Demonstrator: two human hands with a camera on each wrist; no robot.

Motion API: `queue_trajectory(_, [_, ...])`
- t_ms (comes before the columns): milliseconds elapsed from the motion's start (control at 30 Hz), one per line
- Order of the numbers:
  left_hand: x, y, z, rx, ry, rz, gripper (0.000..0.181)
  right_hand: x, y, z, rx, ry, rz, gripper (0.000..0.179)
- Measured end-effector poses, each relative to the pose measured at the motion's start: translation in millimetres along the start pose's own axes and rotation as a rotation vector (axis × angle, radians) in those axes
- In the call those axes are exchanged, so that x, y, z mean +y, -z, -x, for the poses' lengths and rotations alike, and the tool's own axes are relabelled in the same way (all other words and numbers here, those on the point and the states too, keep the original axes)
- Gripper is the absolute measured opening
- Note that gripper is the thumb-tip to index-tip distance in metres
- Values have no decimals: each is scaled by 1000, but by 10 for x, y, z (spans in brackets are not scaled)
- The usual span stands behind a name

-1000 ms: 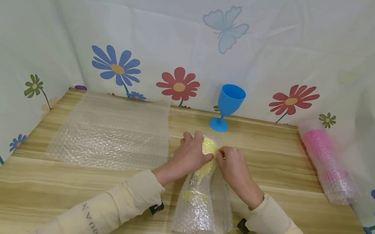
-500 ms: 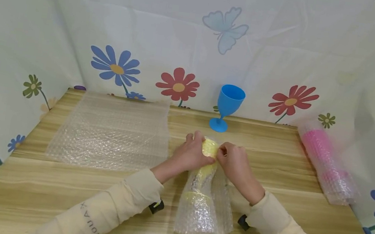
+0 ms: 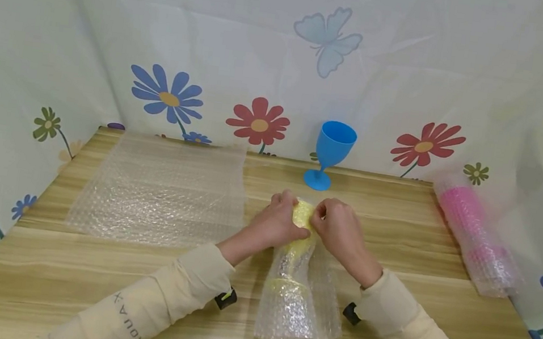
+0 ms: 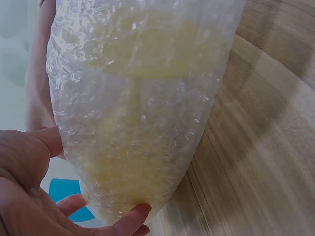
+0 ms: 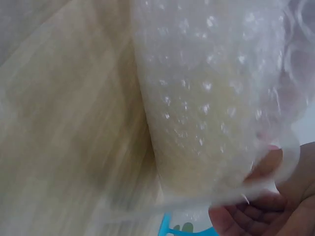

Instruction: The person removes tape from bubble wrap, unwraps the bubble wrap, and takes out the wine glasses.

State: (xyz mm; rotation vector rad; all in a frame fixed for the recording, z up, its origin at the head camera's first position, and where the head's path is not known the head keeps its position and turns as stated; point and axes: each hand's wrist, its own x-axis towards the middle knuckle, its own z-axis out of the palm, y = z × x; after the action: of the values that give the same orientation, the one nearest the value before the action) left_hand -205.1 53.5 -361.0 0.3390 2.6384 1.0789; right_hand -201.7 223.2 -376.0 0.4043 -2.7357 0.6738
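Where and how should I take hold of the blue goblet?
Probably best around the lower bowl, from the right: the blue goblet stands upright, and its bowl tapers down to a thin stem. The wrapped yellow goblet is in front, the bubble-wrap sheet spreads on the left, and the patterned backdrop is close behind.

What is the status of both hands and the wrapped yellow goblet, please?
Left hand gripping yellow goblet through bubble wrap; right hand pinching wrap's edge. Goblet wrapped, side flap loose. Nothing seen blocking; blue goblet upright beyond, untouched.
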Motion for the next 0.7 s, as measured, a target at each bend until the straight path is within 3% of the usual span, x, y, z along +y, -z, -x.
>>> queue_trajectory(167, [0, 7, 7, -2, 0, 6, 68, -2, 22, -54, -49, 33, -80, 8])
queue_trajectory(333, [3, -16, 4, 16, -9, -28, 66, -14, 35, -103, -84, 62, -62, 12])
queue_trajectory(567, [4, -46, -5, 40, -12, -62, 66, 16, 16, -109, -97, -24, -139, 12])
queue_trajectory(700, [4, -48, -1, 44, -5, -68, 66, 27, 27, -135, -106, -30, -169, 14])
